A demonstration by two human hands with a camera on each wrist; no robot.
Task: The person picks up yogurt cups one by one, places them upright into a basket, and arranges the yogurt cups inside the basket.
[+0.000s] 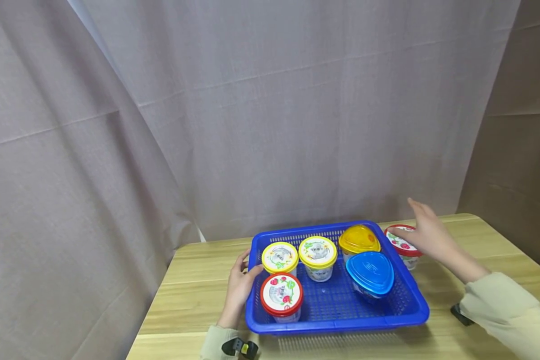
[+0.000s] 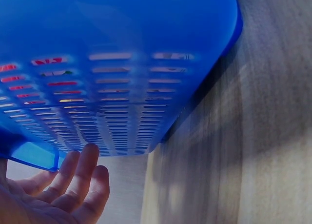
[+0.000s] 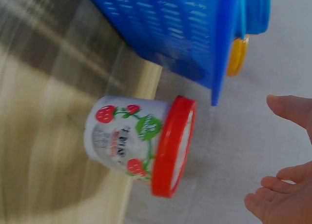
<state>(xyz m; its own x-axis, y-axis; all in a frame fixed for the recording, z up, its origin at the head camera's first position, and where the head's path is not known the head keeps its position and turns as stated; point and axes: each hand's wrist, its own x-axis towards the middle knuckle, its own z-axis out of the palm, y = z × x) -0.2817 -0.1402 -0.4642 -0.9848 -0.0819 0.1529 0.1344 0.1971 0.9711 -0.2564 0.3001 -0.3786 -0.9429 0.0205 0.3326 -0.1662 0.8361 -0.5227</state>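
A blue perforated plastic basket [image 1: 337,326] sits on the table. My left hand [image 1: 239,286] holds its left rim, thumb over the edge and fingers outside; the left wrist view shows these fingers below the rim. To the right of the basket stands a tub with a red lid and strawberry print [image 3: 126,138], upright on the table. Above it is my right hand [image 1: 425,235], thumb and fingers spread, apart from the tub in the right wrist view. Inside the basket are a red-lidded tub [image 1: 281,295] and two yellow-lidded tubs [image 1: 317,251].
Also in the basket, on its right side, are containers with an orange-yellow lid [image 1: 359,239] and a blue lid [image 1: 370,273], both rounded triangles. The wooden table [image 1: 180,300] ends at a grey curtain [image 1: 270,150] behind. A brown panel [image 1: 517,165] stands at the right.
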